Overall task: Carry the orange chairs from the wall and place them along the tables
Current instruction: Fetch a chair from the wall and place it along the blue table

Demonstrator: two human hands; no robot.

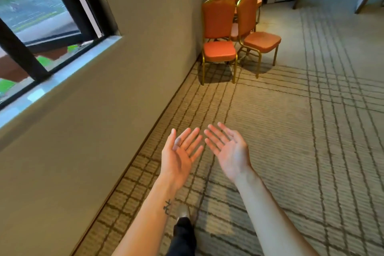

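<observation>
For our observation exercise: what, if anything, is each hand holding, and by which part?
Nothing is held. The left hand and right hand are open, palms up; the chairs stand ahead by the wall, untouched.

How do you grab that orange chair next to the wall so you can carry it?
Probably from the front: the chair faces this way, hemmed by the wall on one side and a second chair on the other. Grip the arched top of its back and the seat's front edge. The left hand and right hand are both empty.
</observation>
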